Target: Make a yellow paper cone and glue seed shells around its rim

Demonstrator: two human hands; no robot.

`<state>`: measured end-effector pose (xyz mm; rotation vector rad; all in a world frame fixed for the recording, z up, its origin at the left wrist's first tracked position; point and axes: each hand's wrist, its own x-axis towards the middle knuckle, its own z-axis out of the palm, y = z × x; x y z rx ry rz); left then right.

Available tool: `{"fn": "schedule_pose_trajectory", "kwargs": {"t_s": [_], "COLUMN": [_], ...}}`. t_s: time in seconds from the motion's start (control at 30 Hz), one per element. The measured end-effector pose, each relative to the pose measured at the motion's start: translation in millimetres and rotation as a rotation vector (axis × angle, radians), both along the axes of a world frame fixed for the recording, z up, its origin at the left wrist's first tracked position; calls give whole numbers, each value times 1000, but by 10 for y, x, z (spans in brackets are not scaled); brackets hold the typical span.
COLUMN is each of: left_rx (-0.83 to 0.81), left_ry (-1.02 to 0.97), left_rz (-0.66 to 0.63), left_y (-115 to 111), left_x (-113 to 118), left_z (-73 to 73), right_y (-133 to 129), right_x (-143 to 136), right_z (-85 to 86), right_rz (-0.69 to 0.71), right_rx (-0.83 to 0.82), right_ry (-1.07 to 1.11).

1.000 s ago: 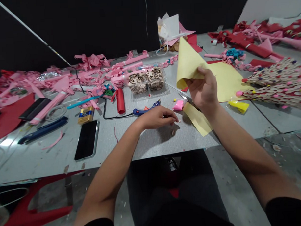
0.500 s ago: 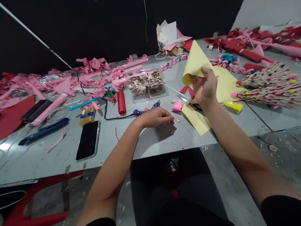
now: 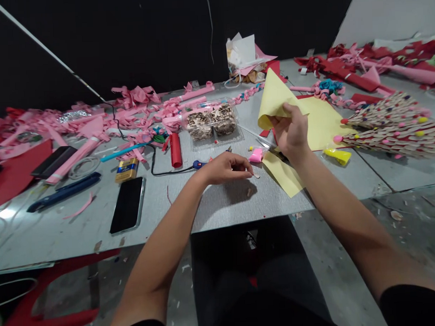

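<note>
My right hand holds a yellow paper cone, tip up, pinching its lower right edge above the table. Low over the table's front part is my left hand, its fingers curled and slightly apart, with a small pale chip at the fingertips; whether it is gripped cannot be told. Behind this hand lies a blue glue gun, partly hidden. A yellow paper strip, a pink packet and scissors lie between the hands. A larger yellow sheet is behind my right wrist.
A clear box of wooden pieces stands behind a red roll. To the left are a phone, a gold pack and pink paper scraps. Two decorated cones lie at the right.
My right hand and the yellow cone have moved slightly left and down. My left hand's fingers have loosened a little and shifted slightly right, to the small chip.
</note>
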<state>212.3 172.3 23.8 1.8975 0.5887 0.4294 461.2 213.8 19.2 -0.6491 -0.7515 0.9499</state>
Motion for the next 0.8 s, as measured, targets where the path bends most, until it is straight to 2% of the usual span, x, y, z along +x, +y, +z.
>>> {"fn": "schedule_pose_trajectory", "kwargs": {"t_s": [0.2,0.43,0.57,0.67,0.8], "left_rx": [-28,28,10,-25,-21], "left_ry": [54,64,75,27,-95], "left_rz": [-66,34,38,78,210], "left_y": [27,21,39,45,72], "left_x": [19,12,4,-38,-185], "left_z": [-53,-58,-47,-2,121], "right_y": [-33,-43,-58,-61,-49], "right_x": [-73,-110,-127,-125,-129], "right_z": [7,22,25,20,2], "right_rz": [15,12,25,48,58], "right_rx": [27,2,28,11,-6], "right_ry": [64,52,58,66,70]}}
